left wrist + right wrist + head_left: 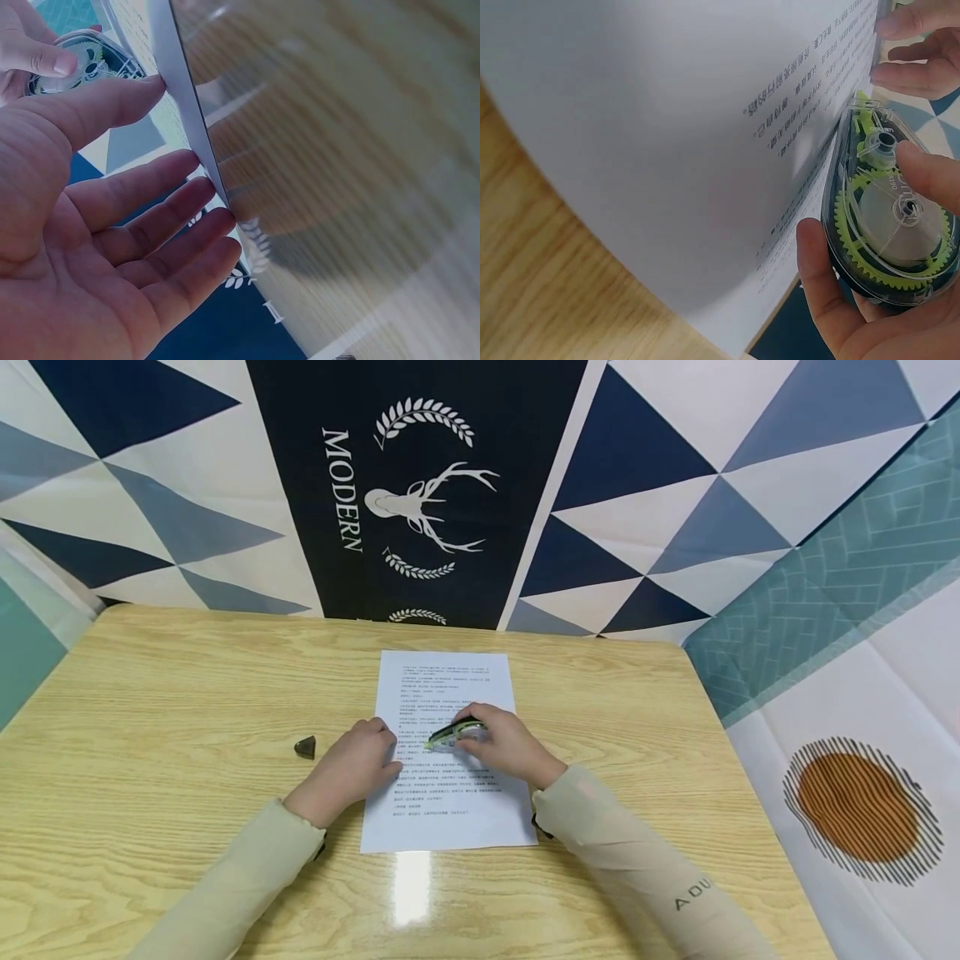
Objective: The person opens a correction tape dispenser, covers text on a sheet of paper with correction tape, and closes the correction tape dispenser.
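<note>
A printed sheet of paper (450, 827) lies on the wooden table. My right hand (506, 742) grips a correction tape (457, 735) with a clear case, its tip at the printed lines. In the right wrist view the correction tape (892, 217) shows green gear wheels between thumb and fingers. At the sheet's left edge rests my left hand (352, 768). The left wrist view shows that hand (112, 210) with thumb and fingertips touching the paper edge, fingers extended and only slightly bent.
A small dark wedge-shaped piece (305, 747), perhaps a cap, lies on the table (187, 710) left of the left hand. Behind the table hangs a patterned cloth (420, 485) with triangles and a deer head.
</note>
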`<state>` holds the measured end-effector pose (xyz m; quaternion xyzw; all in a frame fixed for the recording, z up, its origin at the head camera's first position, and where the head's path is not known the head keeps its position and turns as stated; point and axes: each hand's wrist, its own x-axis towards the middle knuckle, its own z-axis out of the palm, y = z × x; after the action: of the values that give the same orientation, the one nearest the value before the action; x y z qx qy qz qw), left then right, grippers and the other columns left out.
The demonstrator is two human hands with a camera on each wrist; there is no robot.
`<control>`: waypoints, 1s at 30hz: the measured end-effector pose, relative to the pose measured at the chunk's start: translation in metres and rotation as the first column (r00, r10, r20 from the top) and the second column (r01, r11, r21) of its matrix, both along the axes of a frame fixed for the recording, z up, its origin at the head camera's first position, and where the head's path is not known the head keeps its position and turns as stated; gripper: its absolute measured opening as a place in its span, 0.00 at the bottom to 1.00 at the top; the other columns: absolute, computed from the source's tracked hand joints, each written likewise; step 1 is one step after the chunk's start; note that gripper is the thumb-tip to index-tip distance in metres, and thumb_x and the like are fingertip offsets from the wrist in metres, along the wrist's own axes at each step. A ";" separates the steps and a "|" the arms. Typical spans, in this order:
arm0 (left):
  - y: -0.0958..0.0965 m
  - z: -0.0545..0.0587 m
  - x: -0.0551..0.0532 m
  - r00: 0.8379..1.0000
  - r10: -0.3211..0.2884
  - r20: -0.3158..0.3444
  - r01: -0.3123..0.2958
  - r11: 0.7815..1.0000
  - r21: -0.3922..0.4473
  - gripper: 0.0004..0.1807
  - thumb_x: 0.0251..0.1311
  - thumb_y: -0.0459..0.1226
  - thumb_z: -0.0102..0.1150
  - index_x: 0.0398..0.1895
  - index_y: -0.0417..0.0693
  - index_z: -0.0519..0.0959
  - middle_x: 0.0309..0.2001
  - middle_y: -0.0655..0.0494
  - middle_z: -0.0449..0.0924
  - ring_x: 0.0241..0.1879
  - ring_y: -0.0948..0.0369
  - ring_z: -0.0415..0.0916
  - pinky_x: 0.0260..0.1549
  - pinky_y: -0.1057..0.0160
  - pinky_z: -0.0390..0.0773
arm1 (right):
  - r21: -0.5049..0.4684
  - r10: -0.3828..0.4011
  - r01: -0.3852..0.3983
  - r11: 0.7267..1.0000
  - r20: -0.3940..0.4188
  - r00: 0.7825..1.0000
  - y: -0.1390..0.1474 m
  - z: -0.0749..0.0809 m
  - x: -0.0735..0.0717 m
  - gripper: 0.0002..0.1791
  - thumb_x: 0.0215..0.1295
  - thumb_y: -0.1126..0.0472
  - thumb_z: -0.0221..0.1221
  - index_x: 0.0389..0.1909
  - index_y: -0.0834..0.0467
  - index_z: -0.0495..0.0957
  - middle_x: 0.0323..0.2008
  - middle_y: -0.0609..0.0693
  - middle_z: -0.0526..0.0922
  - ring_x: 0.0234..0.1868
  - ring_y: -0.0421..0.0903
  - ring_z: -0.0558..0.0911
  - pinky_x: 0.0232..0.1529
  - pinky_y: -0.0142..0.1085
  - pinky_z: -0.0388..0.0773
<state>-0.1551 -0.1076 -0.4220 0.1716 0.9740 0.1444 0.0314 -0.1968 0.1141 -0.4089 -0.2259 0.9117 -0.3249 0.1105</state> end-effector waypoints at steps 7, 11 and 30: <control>0.000 -0.003 -0.001 1.000 0.007 0.015 -0.007 1.000 0.007 0.16 0.54 0.40 0.63 0.36 0.33 0.80 0.37 0.46 0.76 0.36 0.54 0.72 0.38 0.56 0.74 | 0.067 0.040 -0.037 0.997 -0.036 0.999 -0.002 0.000 -0.001 0.15 0.59 0.59 0.63 0.47 0.53 0.76 0.49 0.48 0.80 0.54 0.45 0.77 0.56 0.41 0.73; 0.000 -0.002 -0.001 1.000 0.002 0.012 -0.002 1.000 -0.003 0.18 0.54 0.41 0.64 0.38 0.32 0.80 0.38 0.45 0.76 0.37 0.53 0.72 0.39 0.56 0.75 | 0.132 0.108 -0.096 0.987 -0.088 0.990 -0.003 0.004 -0.002 0.16 0.60 0.58 0.62 0.49 0.54 0.75 0.48 0.49 0.80 0.52 0.45 0.78 0.54 0.41 0.73; -0.001 -0.001 -0.003 0.999 0.003 0.037 -0.003 1.000 -0.002 0.19 0.55 0.41 0.64 0.42 0.32 0.80 0.42 0.44 0.76 0.40 0.53 0.72 0.41 0.56 0.75 | 0.268 0.213 -0.176 0.947 -0.117 0.970 -0.008 0.016 -0.008 0.14 0.62 0.59 0.60 0.48 0.56 0.74 0.43 0.50 0.80 0.44 0.44 0.77 0.51 0.39 0.74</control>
<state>-0.1577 -0.1091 -0.4235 0.1673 0.9737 0.1466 0.0493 -0.2051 0.1058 -0.3932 -0.3216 0.9248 -0.1747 0.1039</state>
